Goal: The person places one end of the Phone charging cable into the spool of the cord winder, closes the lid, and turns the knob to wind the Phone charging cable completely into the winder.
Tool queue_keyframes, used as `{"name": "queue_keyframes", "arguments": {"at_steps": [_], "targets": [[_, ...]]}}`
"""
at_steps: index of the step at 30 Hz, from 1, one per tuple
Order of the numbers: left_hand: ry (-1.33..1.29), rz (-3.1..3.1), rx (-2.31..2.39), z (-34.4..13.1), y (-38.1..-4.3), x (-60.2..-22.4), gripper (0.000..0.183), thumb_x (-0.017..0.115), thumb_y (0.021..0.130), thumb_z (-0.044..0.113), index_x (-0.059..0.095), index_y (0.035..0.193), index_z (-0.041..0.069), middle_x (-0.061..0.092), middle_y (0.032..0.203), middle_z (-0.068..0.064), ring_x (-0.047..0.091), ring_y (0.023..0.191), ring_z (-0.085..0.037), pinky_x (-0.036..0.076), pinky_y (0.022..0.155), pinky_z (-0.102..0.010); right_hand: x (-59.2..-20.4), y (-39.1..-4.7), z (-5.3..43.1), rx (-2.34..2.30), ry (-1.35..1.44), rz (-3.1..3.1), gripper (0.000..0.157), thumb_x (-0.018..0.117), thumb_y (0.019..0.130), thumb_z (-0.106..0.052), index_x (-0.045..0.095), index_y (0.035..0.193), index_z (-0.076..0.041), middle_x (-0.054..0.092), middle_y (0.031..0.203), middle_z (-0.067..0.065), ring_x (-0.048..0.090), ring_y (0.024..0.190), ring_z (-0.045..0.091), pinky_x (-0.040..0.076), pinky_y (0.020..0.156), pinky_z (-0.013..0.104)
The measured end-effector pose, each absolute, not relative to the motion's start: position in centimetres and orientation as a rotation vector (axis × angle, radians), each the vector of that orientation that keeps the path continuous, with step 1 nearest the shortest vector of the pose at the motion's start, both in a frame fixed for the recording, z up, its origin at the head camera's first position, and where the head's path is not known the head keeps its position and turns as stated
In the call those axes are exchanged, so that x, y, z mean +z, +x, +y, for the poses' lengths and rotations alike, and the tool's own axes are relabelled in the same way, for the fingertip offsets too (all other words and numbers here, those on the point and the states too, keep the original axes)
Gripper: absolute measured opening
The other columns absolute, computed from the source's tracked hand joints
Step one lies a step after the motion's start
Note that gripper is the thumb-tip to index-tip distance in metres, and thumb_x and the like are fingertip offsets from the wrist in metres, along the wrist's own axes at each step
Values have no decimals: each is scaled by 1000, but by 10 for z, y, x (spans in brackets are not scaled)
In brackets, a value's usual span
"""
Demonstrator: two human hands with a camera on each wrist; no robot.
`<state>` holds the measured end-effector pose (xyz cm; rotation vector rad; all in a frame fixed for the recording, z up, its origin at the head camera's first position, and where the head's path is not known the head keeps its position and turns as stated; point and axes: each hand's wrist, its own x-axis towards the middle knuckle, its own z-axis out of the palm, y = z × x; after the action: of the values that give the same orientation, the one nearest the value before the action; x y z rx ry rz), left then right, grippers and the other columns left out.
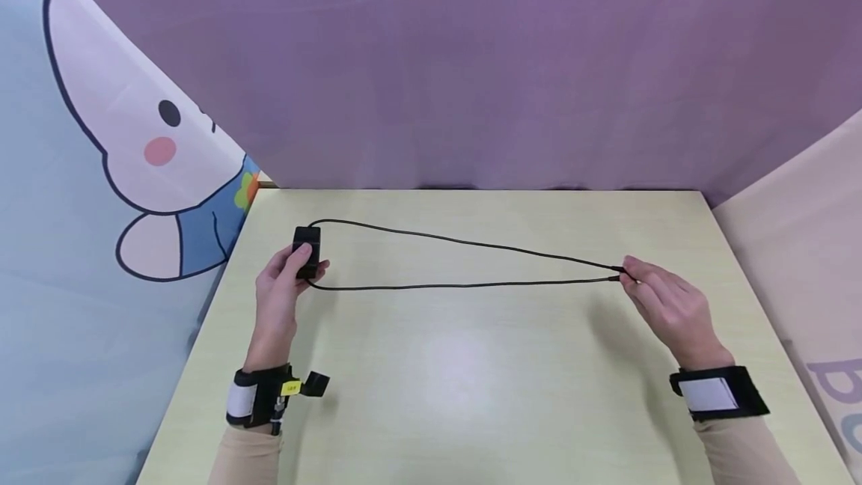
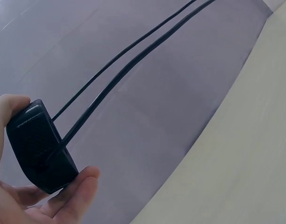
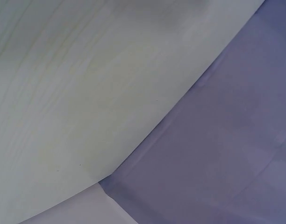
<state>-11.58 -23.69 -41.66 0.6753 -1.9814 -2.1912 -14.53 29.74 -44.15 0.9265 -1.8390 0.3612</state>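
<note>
A small black power adapter brick (image 1: 307, 253) is held above the left part of the table by my left hand (image 1: 277, 292), thumb across its front. In the left wrist view, fingers and thumb grip the brick (image 2: 42, 149) at opposite edges. One black cable (image 1: 465, 241) leaves its top and another black cable (image 1: 465, 286) its bottom; both stretch to the right. My right hand (image 1: 673, 311) pinches the two cable ends together above the table's right side. The plugs are mostly hidden by its fingers. Neither that hand nor the cables show in the right wrist view.
The pale wood-grain table (image 1: 458, 395) spreads under both hands. Behind it hangs a purple cloth (image 1: 471, 81). A blue cartoon-print cloth (image 1: 67, 335) borders the left side, and a pale cloth (image 1: 808, 245) the right. Each wrist wears a black strap (image 1: 723, 395).
</note>
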Motion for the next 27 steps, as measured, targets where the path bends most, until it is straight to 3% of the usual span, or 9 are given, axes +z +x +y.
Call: {"name": "queue_keyframes", "arguments": {"at_steps": [9,19,23,27], "targets": [[666,-1978,-2192,-235,-118,-418,64,68,99,43,51,148,6,57,133,-9,73,98,-11,56,92,-20,-443,-145,297,387,901,-1831,34,63,104,-12,63,74,6,75,86,18,71,66,37,54,60,47],[598,-1938,-2198,-224,-131,-414,59,70,99,40,53,147,10,60,130,-6,73,103,-14,55,98,-24,-460,-144,299,381,905,-1962,37,57,106,-13,63,76,7,73,86,18,67,61,34,52,48,44],[546,-2003,-2138,-213,-142,-407,63,72,97,40,51,150,13,58,133,-5,66,111,-15,48,106,-28,-473,-143,295,360,959,-2102,36,52,109,-15,64,82,7,72,88,19,67,63,32,55,50,41],[444,-2078,-2073,-200,-149,-402,66,75,95,36,49,152,16,52,139,-3,59,117,-15,45,102,-28,-484,-142,281,374,971,-2243,39,45,112,-19,65,88,5,70,88,16,67,65,28,57,53,38]]}}
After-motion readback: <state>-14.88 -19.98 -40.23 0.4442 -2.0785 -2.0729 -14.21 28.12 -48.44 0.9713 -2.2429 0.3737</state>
